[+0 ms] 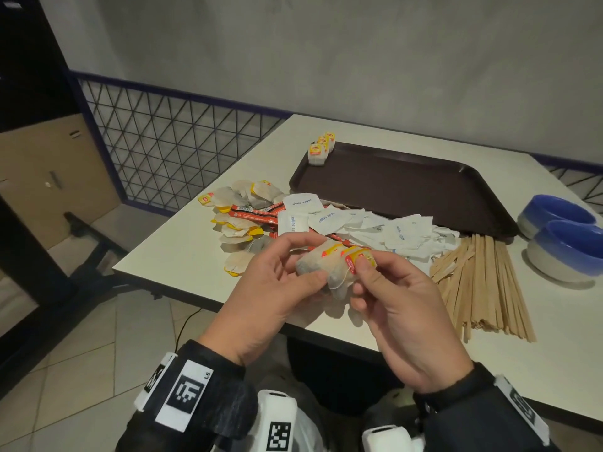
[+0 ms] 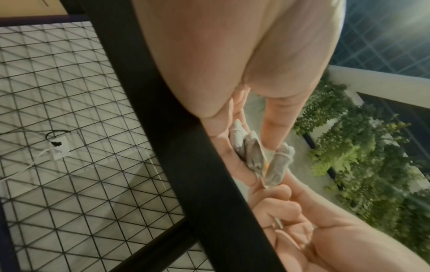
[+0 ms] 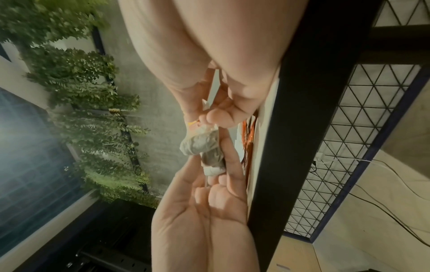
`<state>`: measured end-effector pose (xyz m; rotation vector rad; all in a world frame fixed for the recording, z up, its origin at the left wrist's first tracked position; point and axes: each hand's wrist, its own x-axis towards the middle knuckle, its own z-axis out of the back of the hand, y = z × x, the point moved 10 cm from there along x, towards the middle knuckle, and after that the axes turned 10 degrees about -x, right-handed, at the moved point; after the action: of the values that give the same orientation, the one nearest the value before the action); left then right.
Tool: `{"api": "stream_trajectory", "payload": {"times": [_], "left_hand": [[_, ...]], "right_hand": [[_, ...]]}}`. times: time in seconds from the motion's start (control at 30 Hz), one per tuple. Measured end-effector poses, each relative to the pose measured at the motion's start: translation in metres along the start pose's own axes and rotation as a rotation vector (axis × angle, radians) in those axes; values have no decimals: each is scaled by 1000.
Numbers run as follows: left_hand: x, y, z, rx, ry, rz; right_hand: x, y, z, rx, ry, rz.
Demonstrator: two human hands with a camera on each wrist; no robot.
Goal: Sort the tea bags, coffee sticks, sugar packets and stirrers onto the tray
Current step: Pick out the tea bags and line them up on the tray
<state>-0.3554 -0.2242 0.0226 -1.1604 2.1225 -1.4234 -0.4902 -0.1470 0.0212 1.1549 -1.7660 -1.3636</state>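
Both hands hold a small bundle of tea bags (image 1: 321, 269) above the table's near edge. My left hand (image 1: 277, 288) grips the bags (image 2: 258, 156) from the left. My right hand (image 1: 375, 282) pinches their red-and-yellow tags (image 1: 360, 259), and the bundle (image 3: 200, 145) shows between its fingers. A dark brown tray (image 1: 401, 187) lies behind, with three tea bags (image 1: 321, 148) at its far left corner. Loose tea bags (image 1: 238, 216), red coffee sticks (image 1: 257, 215), white sugar packets (image 1: 375, 230) and wooden stirrers (image 1: 483, 282) lie in front of the tray.
Two blue-and-white bowls (image 1: 561, 236) stand at the table's right edge. A wire mesh fence (image 1: 169, 151) runs along the left side. The white table (image 1: 548, 353) has a black frame edge (image 2: 186, 147) close under my hands.
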Motion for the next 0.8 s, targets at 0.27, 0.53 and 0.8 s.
{"api": "stream_trajectory", "payload": {"times": [0.27, 0.53, 0.8], "left_hand": [[-1, 1, -7, 17, 18, 44], [-2, 1, -14, 57, 14, 65], [-4, -1, -8, 45, -7, 39]], "right_hand": [[-3, 6, 4, 0, -72, 24], [-5, 6, 5, 0, -102, 33], [-8, 7, -1, -58, -50, 27]]}}
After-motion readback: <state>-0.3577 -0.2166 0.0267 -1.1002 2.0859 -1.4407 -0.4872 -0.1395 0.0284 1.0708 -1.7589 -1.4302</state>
